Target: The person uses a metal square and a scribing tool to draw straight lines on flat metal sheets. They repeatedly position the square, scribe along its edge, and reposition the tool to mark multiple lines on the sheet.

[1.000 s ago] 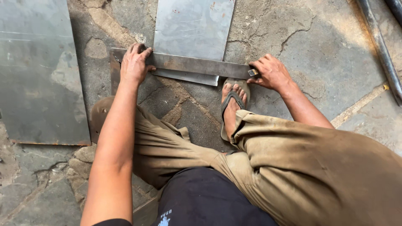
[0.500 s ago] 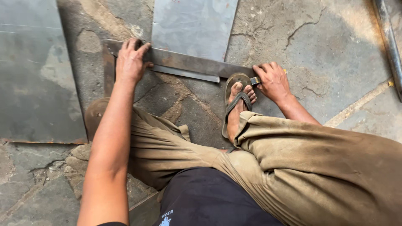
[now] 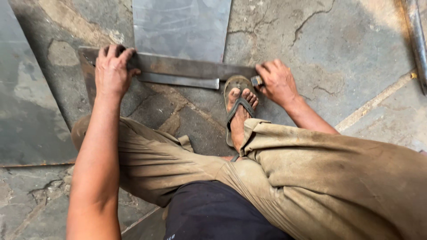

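A large dull grey metal sheet lies flat at the far left on the cracked stone floor. Just right of it, the left hand presses down on the corner of a rusty L-shaped steel square, its fingers curled over the square's top edge and clamped on it. The square's long arm runs rightward across the lower edge of a narrower grey metal sheet at top centre. A foot in a dark flip-flop sandal rests by the arm's right end. There the right hand pinches a small dark tool against the square. At the far right edge lies a grey metal pipe.
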Available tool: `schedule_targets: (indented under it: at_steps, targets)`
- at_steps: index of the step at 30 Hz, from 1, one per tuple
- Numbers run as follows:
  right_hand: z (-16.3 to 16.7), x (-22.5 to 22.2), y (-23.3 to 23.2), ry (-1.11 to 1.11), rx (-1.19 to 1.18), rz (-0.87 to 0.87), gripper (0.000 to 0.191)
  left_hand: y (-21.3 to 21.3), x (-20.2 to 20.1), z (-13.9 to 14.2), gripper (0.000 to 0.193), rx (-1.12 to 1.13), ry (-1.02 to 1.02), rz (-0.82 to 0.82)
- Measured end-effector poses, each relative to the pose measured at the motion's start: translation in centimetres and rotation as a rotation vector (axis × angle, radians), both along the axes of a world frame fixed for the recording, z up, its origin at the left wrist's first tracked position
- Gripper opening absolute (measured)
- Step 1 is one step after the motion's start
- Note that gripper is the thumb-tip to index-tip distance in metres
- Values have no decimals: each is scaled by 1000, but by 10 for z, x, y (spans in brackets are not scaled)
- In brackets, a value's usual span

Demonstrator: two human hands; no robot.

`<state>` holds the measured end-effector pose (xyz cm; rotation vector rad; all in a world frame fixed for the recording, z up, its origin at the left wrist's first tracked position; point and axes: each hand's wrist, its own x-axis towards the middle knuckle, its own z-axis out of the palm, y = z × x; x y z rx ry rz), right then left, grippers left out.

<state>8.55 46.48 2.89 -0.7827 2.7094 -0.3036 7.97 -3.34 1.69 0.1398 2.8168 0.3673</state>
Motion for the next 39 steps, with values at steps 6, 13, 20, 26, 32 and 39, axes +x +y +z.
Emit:
schedule_targets:
  at_steps: [6,13,20,26,32,39]
  targets:
    - [3,4,0,9,-50,-9,66,2,-2,-1,68,-13,11,-1]
    - [5,0,-3,-3,-30,-7,65,2,-1,-1,65,-27,21,-10]
    - [9,0,-3,-11,-26,17,66,3,-5,0,63,-36,5,-22]
    - [10,0,-4,1,-18,10,66,5,0,2,63,-38,53,-55]
    - [13,2,-7,11,1,17,65,4,0,2,65,-12,44,-39]
    - [13,3,-9,15,0,26,64,5,3,3,64,0,32,-23]
